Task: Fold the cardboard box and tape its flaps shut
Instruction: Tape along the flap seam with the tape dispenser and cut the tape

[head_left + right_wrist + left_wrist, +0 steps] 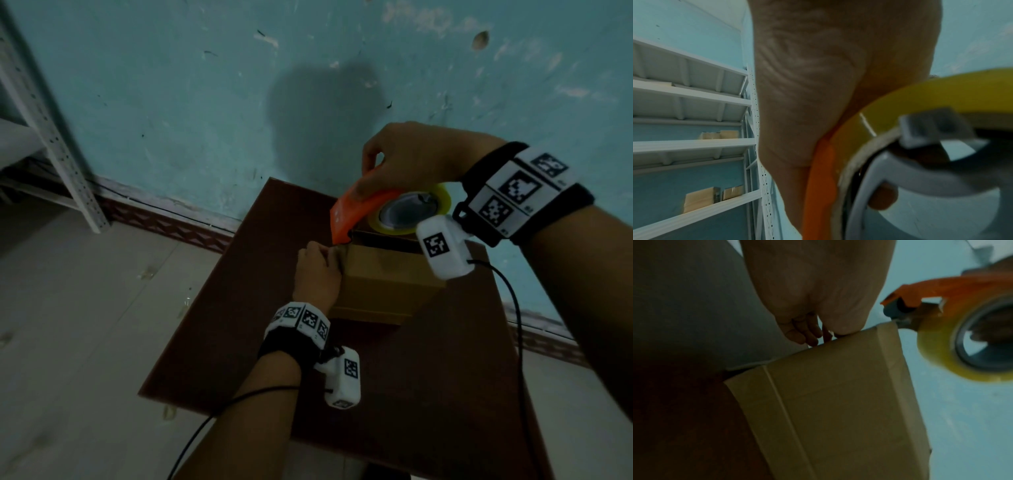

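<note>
A brown cardboard box (380, 284) (830, 402) stands on a small dark red table (260, 342). My left hand (317, 270) (813, 293) holds the box's upper left edge, fingers curled over the edge. My right hand (411, 161) (813, 81) grips an orange tape dispenser (352, 209) (941, 288) (820, 186) loaded with a yellowish tape roll (411, 209) (953, 344) (900, 100). The dispenser's front end meets the box's top left corner. The box's top is mostly hidden behind the dispenser and the wrist camera.
A teal wall (205, 85) rises right behind the table. A white metal shelf rack (44, 130) (694, 142) stands at the left, with several taped boxes (698, 199) on it. Pale floor (68, 308) surrounds the table. Cables hang from both wrists.
</note>
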Demonstrator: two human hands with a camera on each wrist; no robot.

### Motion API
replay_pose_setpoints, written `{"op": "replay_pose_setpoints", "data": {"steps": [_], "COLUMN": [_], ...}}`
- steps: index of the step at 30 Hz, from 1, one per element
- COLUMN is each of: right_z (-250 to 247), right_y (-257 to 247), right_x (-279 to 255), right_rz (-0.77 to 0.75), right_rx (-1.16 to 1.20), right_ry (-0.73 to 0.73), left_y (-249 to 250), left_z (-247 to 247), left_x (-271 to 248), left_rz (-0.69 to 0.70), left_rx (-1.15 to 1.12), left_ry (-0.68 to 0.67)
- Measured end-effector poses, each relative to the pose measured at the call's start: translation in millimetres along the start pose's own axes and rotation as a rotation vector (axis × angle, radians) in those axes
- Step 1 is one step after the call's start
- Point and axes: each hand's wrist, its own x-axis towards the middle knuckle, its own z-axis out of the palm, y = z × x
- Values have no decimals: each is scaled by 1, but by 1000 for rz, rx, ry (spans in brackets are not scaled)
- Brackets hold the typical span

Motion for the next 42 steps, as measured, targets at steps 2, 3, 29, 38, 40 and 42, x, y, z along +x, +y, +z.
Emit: {"op": "replay_pose_setpoints", "data": {"steps": [2, 3, 29, 38, 40, 42], "right_z": [1, 1, -1, 2, 0, -3], "right_y": [-1, -1, 7, -1, -5, -9], "right_x": [-1, -1, -1, 2, 4, 6], "right_rz": [-2, -3, 44, 14, 8, -5], "right_rx": [1, 3, -22, -6, 8, -5], "right_ry": [-9, -14, -49, -50, -42, -38], "left_y": [0, 0, 4, 0, 1, 1], "left_z": [3, 4, 14, 29, 29, 29], "left_x": [-2, -2, -6, -2, -2, 0], "left_rz": [23, 27, 77, 122, 170, 178], "left_rx": [47, 66, -447, -500, -501, -502], "left_ry": [15, 10, -362, -329, -331, -343]}}
